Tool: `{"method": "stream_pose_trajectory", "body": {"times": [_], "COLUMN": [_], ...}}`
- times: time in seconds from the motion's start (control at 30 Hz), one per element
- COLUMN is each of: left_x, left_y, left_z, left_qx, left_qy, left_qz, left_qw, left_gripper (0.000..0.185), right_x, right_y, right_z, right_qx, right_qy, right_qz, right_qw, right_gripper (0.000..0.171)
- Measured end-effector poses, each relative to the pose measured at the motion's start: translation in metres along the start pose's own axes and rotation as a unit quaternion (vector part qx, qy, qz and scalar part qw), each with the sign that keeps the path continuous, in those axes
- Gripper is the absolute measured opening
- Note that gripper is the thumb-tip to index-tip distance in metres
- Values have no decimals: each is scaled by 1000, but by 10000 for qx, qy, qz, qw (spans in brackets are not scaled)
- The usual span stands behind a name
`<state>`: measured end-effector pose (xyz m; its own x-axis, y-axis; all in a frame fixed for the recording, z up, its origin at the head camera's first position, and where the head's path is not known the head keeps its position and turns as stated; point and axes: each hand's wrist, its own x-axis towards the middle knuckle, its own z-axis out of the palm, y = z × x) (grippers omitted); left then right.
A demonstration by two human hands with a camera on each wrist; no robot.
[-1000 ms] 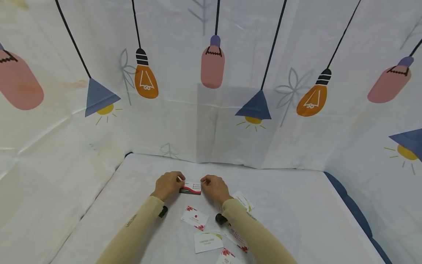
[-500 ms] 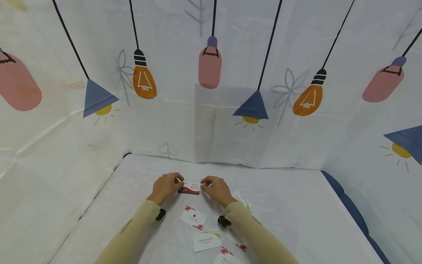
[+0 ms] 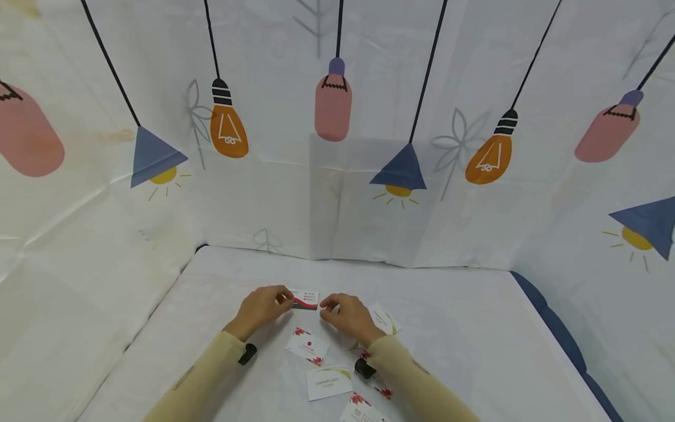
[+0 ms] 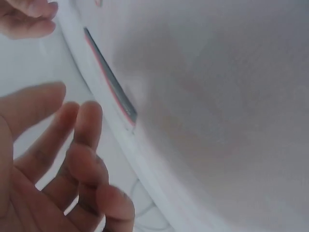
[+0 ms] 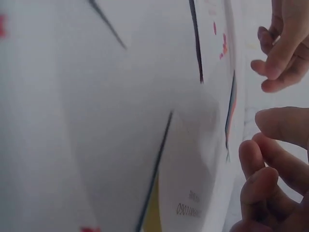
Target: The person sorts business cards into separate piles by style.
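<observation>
A business card with a dark and red wave (image 3: 305, 299) lies flat on the white table (image 3: 464, 328) between my two hands. My left hand (image 3: 282, 300) has its fingertips at the card's left edge; in the left wrist view its fingers (image 4: 77, 145) are loosely bent and hold nothing, with the card (image 4: 110, 77) edge-on just beyond them. My right hand (image 3: 329, 306) rests just right of the card, fingers loosely curled. In the right wrist view its fingers (image 5: 270, 159) stay a little apart from the card's edge (image 5: 231, 113).
Several more cards lie nearer me: a red-patterned one (image 3: 307, 346), a green-logo one (image 3: 329, 383), one by my right hand (image 3: 384, 319), one at the bottom edge (image 3: 361, 413). A printed lamp-pattern cloth (image 3: 337, 176) walls the table's back and sides.
The card that both hands pinched and held up now lies on the table a little farther off. Both hands have let go, and the right hand has drawn back slightly.
</observation>
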<state>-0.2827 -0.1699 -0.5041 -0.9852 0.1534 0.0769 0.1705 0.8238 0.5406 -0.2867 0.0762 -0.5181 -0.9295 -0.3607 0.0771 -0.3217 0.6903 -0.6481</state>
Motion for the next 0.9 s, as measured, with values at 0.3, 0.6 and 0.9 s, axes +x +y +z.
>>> {"method": "stream_pose_trajectory", "body": {"times": [0.3, 0.6, 0.9], "left_x": [-20, -36, -41], "left_y": [9, 13, 9], "left_z": [-1, -5, 1], "left_qx": [-194, 6, 401], "left_qy": [-478, -911, -1033], "left_qz": [979, 1663, 1542], "left_qw": [9939, 9819, 9818], "left_gripper": [22, 32, 37], "right_x": [-25, -40, -54], "right_y": [-5, -5, -8], "right_z": [-6, -3, -4], "right_qx": [-128, -449, -878], "right_qy": [-327, -552, -541], "right_qz": [-241, -322, -382], "right_qw": [9991, 9969, 9939], "right_gripper": [18, 27, 38]}}
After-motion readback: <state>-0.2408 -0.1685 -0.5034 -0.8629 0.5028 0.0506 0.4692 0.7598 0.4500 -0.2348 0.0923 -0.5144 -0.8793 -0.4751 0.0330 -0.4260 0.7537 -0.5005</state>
